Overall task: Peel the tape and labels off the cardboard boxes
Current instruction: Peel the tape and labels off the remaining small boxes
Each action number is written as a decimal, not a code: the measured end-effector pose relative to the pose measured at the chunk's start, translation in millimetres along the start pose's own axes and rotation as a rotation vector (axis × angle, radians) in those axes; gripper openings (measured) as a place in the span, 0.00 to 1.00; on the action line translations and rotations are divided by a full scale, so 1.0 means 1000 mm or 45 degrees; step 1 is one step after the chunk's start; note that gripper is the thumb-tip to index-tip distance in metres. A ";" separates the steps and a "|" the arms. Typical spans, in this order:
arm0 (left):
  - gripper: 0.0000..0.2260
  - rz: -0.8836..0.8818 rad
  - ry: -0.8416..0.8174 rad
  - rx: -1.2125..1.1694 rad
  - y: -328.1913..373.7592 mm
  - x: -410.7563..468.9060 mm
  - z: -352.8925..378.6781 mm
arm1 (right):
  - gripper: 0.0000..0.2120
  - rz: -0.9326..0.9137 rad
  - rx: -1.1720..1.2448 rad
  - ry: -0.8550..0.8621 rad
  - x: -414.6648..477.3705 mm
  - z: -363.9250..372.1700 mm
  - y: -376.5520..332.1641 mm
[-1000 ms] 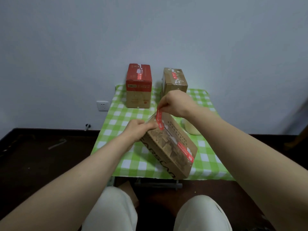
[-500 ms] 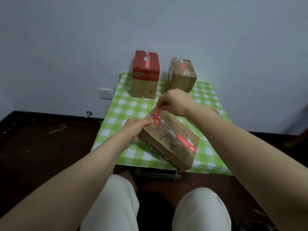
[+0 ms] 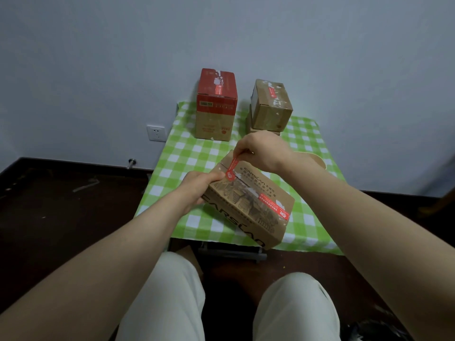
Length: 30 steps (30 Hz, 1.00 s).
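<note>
Wears pale cream trousers [image 3: 167, 303] (smooth, lightly creased at the knees), with left hand [image 3: 197, 188], right hand [image 3: 263, 151] and forearms [image 3: 138, 242] bare.

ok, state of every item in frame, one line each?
Near box: closed, held tilted.
Red tape: far end peeled up, rest stuck on the box.
Left hand: grips the box's far-left corner.
Right hand: pinches the lifted tape end.
Red-topped box: upright on the table, closed, taped.
Small brown box: upright, closed, taped.
</note>
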<state>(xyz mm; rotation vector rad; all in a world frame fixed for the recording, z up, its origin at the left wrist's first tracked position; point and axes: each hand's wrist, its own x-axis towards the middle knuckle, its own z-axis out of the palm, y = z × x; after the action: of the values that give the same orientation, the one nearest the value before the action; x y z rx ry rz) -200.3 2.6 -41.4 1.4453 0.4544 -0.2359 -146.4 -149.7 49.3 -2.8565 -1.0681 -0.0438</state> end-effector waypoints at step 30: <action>0.10 0.019 0.054 0.078 0.000 -0.006 0.000 | 0.09 0.011 0.088 0.059 -0.013 -0.005 0.006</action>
<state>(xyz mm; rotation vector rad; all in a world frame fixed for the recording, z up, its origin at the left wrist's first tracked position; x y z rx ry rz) -205.4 1.8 -38.6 1.5151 0.4746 -0.2090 -151.9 -163.1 53.1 -2.7843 -1.0282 -0.0713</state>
